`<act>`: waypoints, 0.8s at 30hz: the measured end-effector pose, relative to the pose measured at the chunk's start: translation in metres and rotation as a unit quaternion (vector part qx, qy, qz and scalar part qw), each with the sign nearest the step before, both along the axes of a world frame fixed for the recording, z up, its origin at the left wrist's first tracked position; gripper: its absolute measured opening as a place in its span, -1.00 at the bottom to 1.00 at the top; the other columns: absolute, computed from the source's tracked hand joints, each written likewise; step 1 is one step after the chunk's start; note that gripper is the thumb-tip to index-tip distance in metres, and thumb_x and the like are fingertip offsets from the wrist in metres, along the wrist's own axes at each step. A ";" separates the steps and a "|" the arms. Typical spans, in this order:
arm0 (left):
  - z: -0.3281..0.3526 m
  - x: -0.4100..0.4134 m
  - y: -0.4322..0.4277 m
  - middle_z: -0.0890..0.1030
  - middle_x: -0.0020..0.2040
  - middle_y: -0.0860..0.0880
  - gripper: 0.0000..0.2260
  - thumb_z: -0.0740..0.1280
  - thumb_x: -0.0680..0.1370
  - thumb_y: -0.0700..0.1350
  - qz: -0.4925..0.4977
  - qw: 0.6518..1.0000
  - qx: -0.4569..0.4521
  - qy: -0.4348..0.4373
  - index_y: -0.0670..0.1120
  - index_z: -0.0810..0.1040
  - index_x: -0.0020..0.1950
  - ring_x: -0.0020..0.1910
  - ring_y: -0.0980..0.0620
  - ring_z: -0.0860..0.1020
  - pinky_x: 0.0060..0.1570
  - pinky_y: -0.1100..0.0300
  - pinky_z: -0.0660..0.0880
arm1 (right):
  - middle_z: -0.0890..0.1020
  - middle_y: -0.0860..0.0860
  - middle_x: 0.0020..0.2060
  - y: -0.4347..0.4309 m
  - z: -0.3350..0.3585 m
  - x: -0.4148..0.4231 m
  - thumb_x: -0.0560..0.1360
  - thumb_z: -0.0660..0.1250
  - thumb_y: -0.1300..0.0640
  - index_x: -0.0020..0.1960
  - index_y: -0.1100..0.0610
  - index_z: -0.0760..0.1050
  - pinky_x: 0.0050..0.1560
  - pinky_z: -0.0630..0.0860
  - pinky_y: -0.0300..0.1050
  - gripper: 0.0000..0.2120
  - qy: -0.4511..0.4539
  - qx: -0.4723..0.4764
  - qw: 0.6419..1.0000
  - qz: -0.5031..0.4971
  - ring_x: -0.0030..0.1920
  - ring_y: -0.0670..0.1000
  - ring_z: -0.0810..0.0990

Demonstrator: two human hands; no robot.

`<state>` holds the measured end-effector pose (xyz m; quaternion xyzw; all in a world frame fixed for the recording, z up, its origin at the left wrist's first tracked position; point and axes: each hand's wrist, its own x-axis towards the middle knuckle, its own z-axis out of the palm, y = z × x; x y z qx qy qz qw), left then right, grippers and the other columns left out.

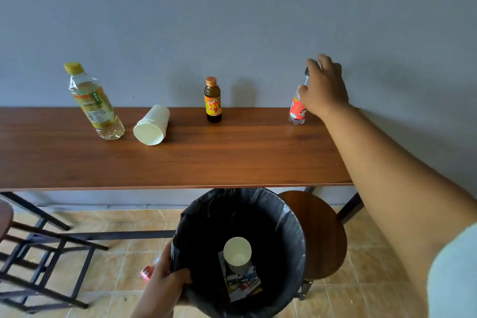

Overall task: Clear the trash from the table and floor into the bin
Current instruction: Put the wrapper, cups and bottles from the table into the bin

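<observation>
While the left hand [165, 284] kept a closed grip on the bin [284, 217] rim, the right hand [324, 88] wrapped a red-labelled bottle [297, 111], hiding its neck. Three bottles and one tipped cup [151, 125] occupied the counter [206, 162]. One cup and one wrapper lay inside. A red floor item [147, 271] was blurred.

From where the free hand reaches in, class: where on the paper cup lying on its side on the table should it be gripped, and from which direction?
Grip the paper cup across its middle wall, coming down from above. It lies on the table with its open mouth toward the near edge, so the curved side faces up, clear of the tea bottle beside it. Pinching the thin rim would probably crush it.
</observation>
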<state>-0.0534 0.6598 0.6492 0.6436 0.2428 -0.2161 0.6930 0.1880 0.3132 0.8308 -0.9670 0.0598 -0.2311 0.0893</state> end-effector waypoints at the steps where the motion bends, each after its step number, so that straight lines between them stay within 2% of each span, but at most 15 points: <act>1: 0.000 0.001 0.001 0.59 -0.09 -0.27 -0.37 0.13 0.42 -0.63 -0.005 1.000 -0.011 -0.003 0.03 0.47 0.21 -0.21 -0.16 0.56 -0.40 0.10 0.51 | 0.18 0.14 0.54 -0.003 0.002 0.006 0.52 0.32 0.14 0.47 0.17 0.27 0.31 0.41 0.14 -0.45 0.033 -0.014 0.999 -0.002 0.46 0.25 0.21; 3: 0.002 -0.001 0.000 0.59 0.02 -0.25 -0.34 0.13 0.42 -0.62 -0.023 1.000 -0.015 -0.005 0.04 0.44 0.28 -0.09 -0.20 0.58 -0.33 0.02 0.55 | 0.00 0.12 0.60 -0.006 0.003 0.018 0.55 0.31 0.10 0.55 0.13 0.11 0.36 0.35 0.17 -0.35 0.105 -0.027 0.994 -0.007 0.54 0.24 0.08; 4: 0.003 -0.002 0.000 0.60 0.05 -0.24 -0.33 0.13 0.41 -0.61 -0.016 1.000 -0.010 -0.002 0.05 0.45 0.28 -0.04 -0.23 0.59 -0.28 -0.05 0.58 | -0.02 0.11 0.60 -0.008 0.001 0.023 0.56 0.31 0.09 0.55 0.13 0.09 0.36 0.34 0.19 -0.34 0.131 -0.032 0.991 -0.009 0.55 0.24 0.05; 6: 0.003 -0.006 0.000 0.61 0.06 -0.22 -0.33 0.12 0.40 -0.61 -0.008 1.000 -0.022 -0.011 0.06 0.48 0.24 0.00 -0.25 0.60 -0.19 -0.14 0.61 | 0.08 0.12 0.57 -0.009 -0.006 0.029 0.55 0.31 0.10 0.50 0.18 0.17 0.30 0.40 0.19 -0.41 0.143 -0.037 0.989 -0.009 0.52 0.26 0.11; 10: 0.002 -0.007 0.000 0.63 0.04 -0.21 -0.33 0.11 0.40 -0.61 -0.005 0.999 -0.042 -0.015 0.10 0.49 0.19 -0.01 -0.23 0.61 -0.22 -0.09 0.61 | 0.36 0.17 0.34 -0.013 -0.020 0.023 0.48 0.33 0.27 0.29 0.23 0.40 0.07 0.49 0.10 -0.61 0.042 -0.033 0.999 -0.007 0.26 0.30 0.39; 14: 0.003 -0.009 -0.001 0.63 0.05 -0.17 -0.33 0.10 0.40 -0.61 -0.008 0.998 -0.060 -0.014 0.10 0.51 0.18 0.02 -0.23 0.61 -0.17 -0.14 0.62 | 0.47 0.20 0.17 -0.007 -0.025 0.006 0.42 0.31 0.34 0.15 0.25 0.53 -0.09 0.53 0.05 -0.69 -0.035 -0.027 0.999 0.032 -0.03 0.32 0.55; 17: 0.006 -0.011 0.000 0.62 0.07 -0.14 -0.34 0.11 0.43 -0.58 -0.012 0.997 -0.071 -0.001 0.15 0.50 0.16 0.02 -0.28 0.61 -0.34 -0.10 0.62 | 0.52 0.19 0.17 0.007 -0.025 -0.014 0.46 0.28 0.30 0.19 0.24 0.55 -0.11 0.50 0.03 -0.69 -0.078 -0.022 0.994 0.071 -0.03 0.32 0.57; 19: 0.006 -0.011 0.002 0.62 0.10 -0.17 -0.34 0.10 0.44 -0.57 -0.015 0.997 -0.074 0.004 0.12 0.49 0.23 0.01 -0.30 0.61 -0.42 -0.03 0.60 | 0.55 0.19 0.15 0.020 -0.022 -0.032 0.46 0.33 0.25 0.22 0.21 0.56 -0.10 0.53 0.05 -0.67 -0.121 0.000 0.987 0.110 -0.02 0.29 0.59; 21: 0.004 -0.011 0.003 0.63 0.13 -0.20 -0.33 0.09 0.44 -0.57 -0.018 0.997 -0.069 0.003 0.10 0.47 0.30 0.03 -0.31 0.61 -0.42 -0.02 0.59 | 0.58 0.18 0.12 0.037 -0.019 -0.052 0.45 0.37 0.20 0.23 0.20 0.56 -0.08 0.57 0.01 -0.65 -0.157 0.042 0.973 0.161 -0.03 0.21 0.61; 24: 0.004 -0.011 0.005 0.62 0.13 -0.24 -0.34 0.07 0.44 -0.56 -0.021 0.998 -0.064 0.003 0.05 0.47 0.33 0.01 -0.33 0.60 -0.43 -0.02 0.59 | 0.64 0.15 0.05 0.067 -0.021 -0.087 0.43 0.42 0.23 0.20 0.21 0.59 -0.07 0.57 -0.14 -0.66 -0.169 0.110 0.950 0.240 -0.06 0.08 0.63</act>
